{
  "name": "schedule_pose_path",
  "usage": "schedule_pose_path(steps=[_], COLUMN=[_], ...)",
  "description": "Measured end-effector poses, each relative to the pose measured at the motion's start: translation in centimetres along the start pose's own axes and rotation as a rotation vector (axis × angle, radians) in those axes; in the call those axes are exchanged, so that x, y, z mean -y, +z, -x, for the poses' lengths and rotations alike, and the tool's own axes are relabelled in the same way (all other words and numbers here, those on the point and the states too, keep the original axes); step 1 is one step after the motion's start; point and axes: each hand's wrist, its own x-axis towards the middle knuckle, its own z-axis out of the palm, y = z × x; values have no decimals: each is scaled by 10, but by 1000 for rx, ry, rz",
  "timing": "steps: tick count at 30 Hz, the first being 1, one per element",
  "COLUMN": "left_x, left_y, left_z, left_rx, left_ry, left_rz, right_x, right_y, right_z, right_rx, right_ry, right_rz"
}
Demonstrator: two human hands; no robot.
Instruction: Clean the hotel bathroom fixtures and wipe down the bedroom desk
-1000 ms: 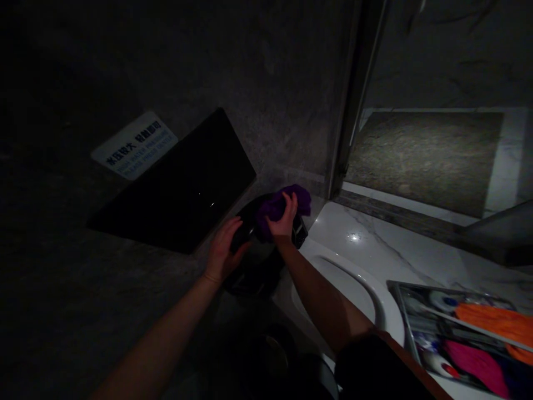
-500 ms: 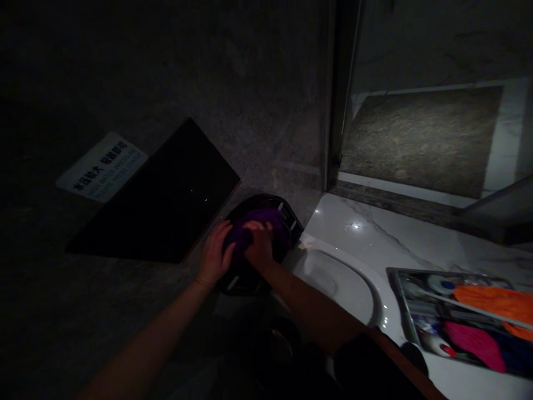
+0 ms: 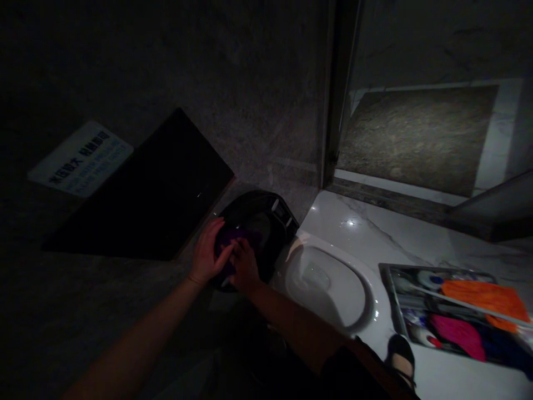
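A crumpled purple cloth (image 3: pixel 254 235) lies on a black rounded piece (image 3: pixel 268 201) that looks like a raised toilet seat with pale bumpers. My left hand (image 3: pixel 207 253) is at its left rim, fingers bent over the purple cloth and the thumb pointing towards the other hand. My right hand (image 3: pixel 245 265) presses on the same cloth with curled fingers, close beside the left thumb. Dim light hides most of the cloth under the hands. The white toilet bowl (image 3: pixel 368 278) is just right of my right forearm.
Right of the bowl, a grey caddy (image 3: pixel 389 286) holds bottles, an orange cloth (image 3: pixel 485 300) and a pink cloth (image 3: pixel 458 336). A black panel (image 3: pixel 145 200) and a white sign (image 3: pixel 81 158) are at left. One shoe (image 3: pixel 402 358) shows near the caddy. Behind lies a doorway mat (image 3: pixel 420 139).
Both hands and the purple cloth have moved left and slightly down across the black piece, uncovering its right side. The view has shifted a little, and a shoe now shows.
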Motion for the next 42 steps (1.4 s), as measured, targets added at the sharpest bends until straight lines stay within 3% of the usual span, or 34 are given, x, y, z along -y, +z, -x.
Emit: schedule_pose_path(steps=[2, 3, 6, 9, 11, 13, 16, 19, 24, 28, 31, 34, 36, 37, 39, 40, 42], left_x=[-1, -2, -3, -3, -2, 0, 1, 0, -2, -3, -5, -7, -6, -5, -3, -2, 0], left_y=[0, 0, 1, 0, 0, 0, 1, 2, 2, 0, -5, -9, -10, -9, -8, -6, -5], left_z=[-1, -1, -2, -2, -1, 0, 0, 0, -2, -4, -7, -10, -11, -12, -12, -11, -10], left_rx=[-8, -13, -14, -26, -36, -37, -40, -50, -42, -29, 30, 82, 84, 78, 71, 73, 78], left_ry=[-6, -14, -33, -8, 18, 27, 27, 33, 27, 93, 126, 149, 162, 167, 176, 176, 166], left_rz=[-2, -2, 11, 42, 62, 76, 85, 92, 24, -28, -74, -139, -176, -189, -204, -206, -200], right_x=[-15, -28, -68, -80, -65, -38, -2, 12, 12, 18, 15, -12, -45, -63, -100, -116, -140], right_y=[-20, -32, -62, -62, -48, -29, -4, 8, 2, -15, -26, -37, -48, -55, -70, -77, -84], right_z=[-9, -20, -63, -91, -90, -73, -32, 7, 39, 39, 44, 70, 95, 106, 112, 105, 72], right_rx=[50, 8, -300, -564, -602, -505, -194, 99, 363, 435, 489, 614, 670, 635, 387, 203, -122], right_ry=[-26, 20, 377, 696, 699, 557, 248, 49, 41, 30, -57, -80, 116, 286, 630, 737, 765], right_rz=[30, 30, -49, -163, -185, -151, -44, 33, 111, 103, 48, -31, -93, -126, -184, -200, -202])
